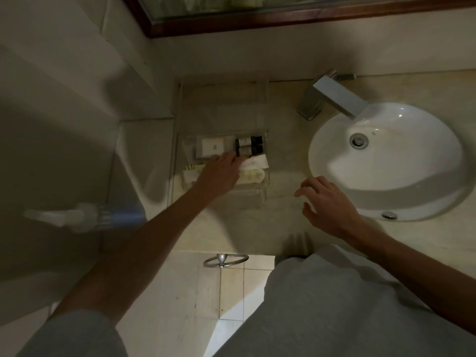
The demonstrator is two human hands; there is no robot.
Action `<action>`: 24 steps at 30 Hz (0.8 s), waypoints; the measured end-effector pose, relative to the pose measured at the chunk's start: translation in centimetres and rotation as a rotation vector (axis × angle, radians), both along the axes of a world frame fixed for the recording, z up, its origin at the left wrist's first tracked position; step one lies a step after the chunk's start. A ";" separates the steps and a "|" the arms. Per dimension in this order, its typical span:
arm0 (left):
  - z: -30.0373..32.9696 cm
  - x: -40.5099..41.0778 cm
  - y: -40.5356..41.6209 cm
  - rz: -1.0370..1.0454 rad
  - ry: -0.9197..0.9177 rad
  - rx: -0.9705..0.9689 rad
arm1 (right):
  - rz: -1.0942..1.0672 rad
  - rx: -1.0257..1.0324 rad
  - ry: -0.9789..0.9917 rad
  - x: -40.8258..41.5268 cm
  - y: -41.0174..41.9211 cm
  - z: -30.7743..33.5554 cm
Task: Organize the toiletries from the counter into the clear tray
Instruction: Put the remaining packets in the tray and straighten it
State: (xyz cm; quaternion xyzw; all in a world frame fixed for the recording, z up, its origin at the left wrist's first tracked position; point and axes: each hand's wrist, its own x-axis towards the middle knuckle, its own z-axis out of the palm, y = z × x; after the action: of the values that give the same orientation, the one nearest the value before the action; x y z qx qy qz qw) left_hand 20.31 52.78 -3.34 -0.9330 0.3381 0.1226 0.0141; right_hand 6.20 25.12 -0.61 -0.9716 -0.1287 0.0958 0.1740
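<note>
A pale stone counter (pixel 283 191) fills the middle of the head view, set under a wood-framed mirror (pixel 283 20) on the wall behind it. To the right, a round white sink (pixel 386 161) sits in the counter, with a metal drain at its centre and a square chrome faucet (pixel 332 99) reaching over its rim from the back left. The person's grey shirt (pixel 347 305) covers the lower right of the view, and tiled floor shows below the counter's front edge, where a chrome towel ring (pixel 225 261) hangs.

Left of the sink, near the back wall, stands the clear tray (pixel 265 140), its walls hard to trace against the stone. Inside it lie the toiletries: a white box (pixel 212 146) at the left, two small dark bottles (pixel 248 145) side by side at the right, a white wrapped packet (pixel 255 162) just in front of them, and a pale yellowish tube (pixel 251 176) nearer the front. A striped sachet (pixel 192 168) shows at the left edge, partly hidden.

The left hand (pixel 219 173) reaches into the tray, palm down, fingers stretched toward the box and the bottles; whether they grip anything cannot be told. The right hand (pixel 327 204) hovers above the bare counter beside the sink's front rim, fingers loosely curled and spread, holding nothing.

A blurred white and blue pump bottle (pixel 85 216) shows at far left.
</note>
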 end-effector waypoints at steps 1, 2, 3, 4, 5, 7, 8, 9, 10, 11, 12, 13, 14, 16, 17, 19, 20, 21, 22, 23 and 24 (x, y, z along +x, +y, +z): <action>-0.3 0.3 0.0 -0.004 0.002 0.020 | -0.011 -0.001 0.004 -0.1 -0.2 0.0; -0.6 0.5 0.1 -0.008 -0.001 0.038 | -0.021 -0.005 0.008 -0.3 -0.4 0.0; -0.9 0.6 0.2 -0.015 -0.018 0.052 | -0.028 -0.007 0.012 -0.5 -0.7 0.0; -1.2 0.5 0.4 -0.019 -0.040 0.054 | -0.034 -0.010 0.016 -0.6 -1.0 0.0; -1.4 0.5 0.5 -0.020 -0.062 0.042 | -0.044 -0.013 0.024 -0.7 -1.3 0.0; -1.8 0.2 0.5 -0.018 -0.091 0.000 | -0.065 -0.015 0.035 -1.0 -2.1 0.0; -1.8 0.1 0.4 -0.014 -0.102 -0.015 | -0.071 -0.020 0.038 -1.1 -2.5 0.0; -1.8 0.0 0.1 -0.008 -0.105 -0.028 | -0.077 -0.028 0.037 -1.2 -2.8 0.0; -1.5 -0.1 -0.4 -0.004 -0.111 -0.048 | -0.082 -0.039 0.030 -1.2 -3.2 0.0; -1.2 -0.2 -1.3 -0.005 -0.118 -0.073 | -0.085 -0.051 0.027 -1.2 -3.5 0.1; -0.9 -0.4 -2.4 -0.014 -0.120 -0.096 | -0.089 -0.063 0.027 -1.1 -3.8 0.2; -0.5 -0.6 -3.7 -0.026 -0.116 -0.115 | -0.096 -0.078 0.027 -1.0 -4.2 0.3; -0.1 -0.9 -5.2 -0.039 -0.103 -0.133 | -0.104 -0.096 0.023 -0.9 -4.7 0.4; 0.7 -1.4 -8.6 -0.059 -0.070 -0.159 | -0.127 -0.127 0.007 -0.8 -5.9 0.7; 1.1 -1.9 -10.6 -0.072 -0.056 -0.171 | -0.150 -0.135 -0.006 -1.0 -6.9 0.8; 1.6 -2.9 -14.5 -0.105 -0.035 -0.208 | -0.196 -0.152 -0.018 -1.5 -9.1 1.0; 1.7 -3.4 -16.4 -0.129 -0.015 -0.211 | -0.227 -0.157 -0.017 -1.9 -10.5 1.2; 1.8 -4.0 -18.5 -0.155 -0.003 -0.210 | -0.271 -0.155 -0.011 -2.4 -12.5 1.3; 1.9 -4.6 -21.0 -0.170 -0.003 -0.211 | -0.319 -0.156 -0.003 -3.2 -14.9 1.2; 1.8 -5.2 -23.1 -0.173 0.000 -0.214 | -0.360 -0.162 0.004 -4.0 -17.1 1.1; 1.8 -5.9 -24.8 -0.176 0.011 -0.211 | -0.400 -0.171 0.012 -4.9 -19.3 0.9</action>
State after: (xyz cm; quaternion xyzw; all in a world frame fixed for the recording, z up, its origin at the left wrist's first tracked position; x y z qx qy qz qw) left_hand 14.43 27.97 -1.56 -0.8954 0.4295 0.0900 -0.0754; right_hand 1.33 5.85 0.30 -0.9884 0.0765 0.0756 0.1073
